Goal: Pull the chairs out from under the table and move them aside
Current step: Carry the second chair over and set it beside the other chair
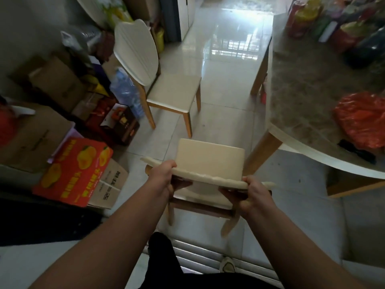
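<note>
You have the near chair [210, 157] by the top edge of its cream backrest, seen from above and behind. Its seat points away from you and its wooden legs stand on the tiled floor [225, 90], just off the corner of the table [302, 90] and no longer under it. Your left hand [161, 176] is clamped on the left end of the backrest, thumb on top and fingers wrapped beneath. Your right hand [253, 192] grips the right end the same way, so both hands are closed on the chair, apart from each other by nearly the width of the backrest.

Ahead of it, the second chair [164, 80] stands free on the floor, well clear of the table, with its back turned toward the clutter on the left and its seat facing the table.

The table runs along your right, with a marbled top and wooden legs. A red plastic bag [362, 119] lies on it near you, and more bags sit at its far end.

To your left, cardboard boxes are stacked, among them a red fruit box [73, 172] printed with orange fruit, and a water jug [125, 88] stands behind the second chair.
</note>
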A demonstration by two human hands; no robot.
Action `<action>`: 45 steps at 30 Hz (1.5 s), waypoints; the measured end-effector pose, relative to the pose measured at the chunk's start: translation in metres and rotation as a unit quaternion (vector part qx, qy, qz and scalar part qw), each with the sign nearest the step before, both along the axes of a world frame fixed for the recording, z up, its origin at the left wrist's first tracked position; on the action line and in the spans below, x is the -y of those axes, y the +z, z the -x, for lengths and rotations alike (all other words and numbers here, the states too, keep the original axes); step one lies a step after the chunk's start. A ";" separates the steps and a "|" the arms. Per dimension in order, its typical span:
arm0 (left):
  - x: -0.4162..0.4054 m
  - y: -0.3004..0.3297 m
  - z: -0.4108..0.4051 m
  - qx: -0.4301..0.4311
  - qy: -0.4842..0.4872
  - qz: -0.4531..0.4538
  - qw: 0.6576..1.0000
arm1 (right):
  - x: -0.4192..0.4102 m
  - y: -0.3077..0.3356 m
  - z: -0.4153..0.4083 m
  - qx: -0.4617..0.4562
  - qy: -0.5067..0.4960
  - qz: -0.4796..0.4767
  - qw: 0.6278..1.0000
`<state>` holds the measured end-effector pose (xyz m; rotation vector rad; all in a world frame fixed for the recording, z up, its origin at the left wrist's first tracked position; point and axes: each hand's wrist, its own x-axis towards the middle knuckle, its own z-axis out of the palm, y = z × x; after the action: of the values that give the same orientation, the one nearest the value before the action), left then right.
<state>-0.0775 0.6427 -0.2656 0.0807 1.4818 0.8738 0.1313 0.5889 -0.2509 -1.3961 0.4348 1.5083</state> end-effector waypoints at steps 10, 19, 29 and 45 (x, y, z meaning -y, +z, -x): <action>-0.199 -0.018 0.143 0.005 -0.161 0.019 0.987 | -0.139 -0.008 0.156 -0.031 -0.135 0.006 0.990; -0.341 -0.012 0.202 -0.065 -0.288 0.023 0.955 | -0.228 -0.018 0.255 -0.059 -0.275 0.033 0.959; -0.451 -0.045 0.275 -0.069 -0.424 0.029 0.903 | -0.293 -0.045 0.372 -0.074 -0.375 0.042 0.923; -0.520 -0.041 0.358 -0.257 -0.463 -0.042 0.847 | -0.364 -0.056 0.556 -0.255 -0.316 0.042 0.913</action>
<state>-0.4350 1.1628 -0.3067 1.0805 1.6194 0.1004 -0.4245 0.9524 -0.3071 -0.7751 1.1672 1.2886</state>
